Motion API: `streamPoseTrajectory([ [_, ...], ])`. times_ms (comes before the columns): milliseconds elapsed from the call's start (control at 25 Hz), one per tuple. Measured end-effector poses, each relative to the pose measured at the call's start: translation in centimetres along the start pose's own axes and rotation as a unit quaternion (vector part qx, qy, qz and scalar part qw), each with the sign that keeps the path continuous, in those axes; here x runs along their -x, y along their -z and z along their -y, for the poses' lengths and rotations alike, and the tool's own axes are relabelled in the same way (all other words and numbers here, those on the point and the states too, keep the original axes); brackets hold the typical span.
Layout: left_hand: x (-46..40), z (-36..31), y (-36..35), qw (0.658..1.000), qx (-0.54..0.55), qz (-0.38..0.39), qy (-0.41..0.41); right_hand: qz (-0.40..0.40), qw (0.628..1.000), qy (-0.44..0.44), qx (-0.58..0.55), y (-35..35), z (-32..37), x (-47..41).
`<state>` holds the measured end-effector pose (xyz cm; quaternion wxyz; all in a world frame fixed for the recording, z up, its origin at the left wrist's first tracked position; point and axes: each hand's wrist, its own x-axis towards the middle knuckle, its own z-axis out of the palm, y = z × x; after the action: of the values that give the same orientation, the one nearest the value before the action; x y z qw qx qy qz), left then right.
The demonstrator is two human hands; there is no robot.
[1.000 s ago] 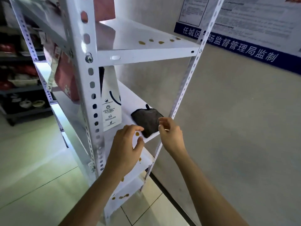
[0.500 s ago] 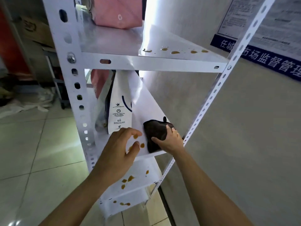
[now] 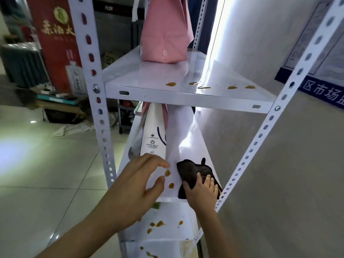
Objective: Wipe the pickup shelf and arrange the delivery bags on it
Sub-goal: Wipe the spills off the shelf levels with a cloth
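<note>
- Bright, even indoor light; a blown-out white streak of glare runs down the wall [image 3: 221,40] well above the fingers [image 3: 200,178].
- A soft glare patch lies on the floor tiles [image 3: 16,151] far left of the fingers.
- The shelf posts [image 3: 93,90] bow outward from wide-angle distortion.
- The left hand [image 3: 137,185] and the background clutter look slightly blurred.
- Shadows are faint.

White shelf [image 3: 186,97] with orange spots, black cloth [image 3: 193,172], pink bag [image 3: 165,40], white bag [image 3: 154,135] with dark print
</note>
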<state>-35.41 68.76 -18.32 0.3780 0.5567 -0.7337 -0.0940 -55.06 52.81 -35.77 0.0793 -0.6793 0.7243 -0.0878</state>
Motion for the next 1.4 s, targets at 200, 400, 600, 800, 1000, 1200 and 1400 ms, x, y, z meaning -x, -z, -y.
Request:
streamPoseTrajectory([
  [200, -2.5, -3.4, 5.4, 0.992, -0.087, -0.071, -0.050, -0.097, 0.995, 0.032, -0.018, 1.8, -0.2, 2.0],
  [400, -4.3, -4.1, 9.0, 0.965, -0.189, -0.152, -0.097, -0.144, 0.916, 0.025, -0.372, 7.4, -0.1, 6.1],
  [600, -6.2, -2.7, 9.5, 0.955, -0.217, -0.172, -0.104, -0.351, 0.798, 0.101, -0.479, 19.3, 2.0, 11.9],
  [800, -6.8, -1.1, 8.8, 0.954, -0.242, -0.167, -0.064, -0.429, 0.798, 0.241, -0.348, 33.7, 5.5, 10.9],
  [1000, -6.2, 0.1, 9.8, 0.949, -0.282, -0.114, -0.082, -0.316, 0.927, 0.201, 0.005, 40.5, 9.1, 0.7],
  [1200, -6.0, 0.1, 10.2, 0.957, -0.264, -0.084, -0.084, -0.140, 0.978, 0.058, 0.142, 38.0, 6.6, -4.7],
  [1400, -5.8, 0.5, 12.3, 0.925, -0.273, -0.226, -0.137, -0.108, 0.987, 0.118, -0.012, 37.0, 6.6, -4.4],
])
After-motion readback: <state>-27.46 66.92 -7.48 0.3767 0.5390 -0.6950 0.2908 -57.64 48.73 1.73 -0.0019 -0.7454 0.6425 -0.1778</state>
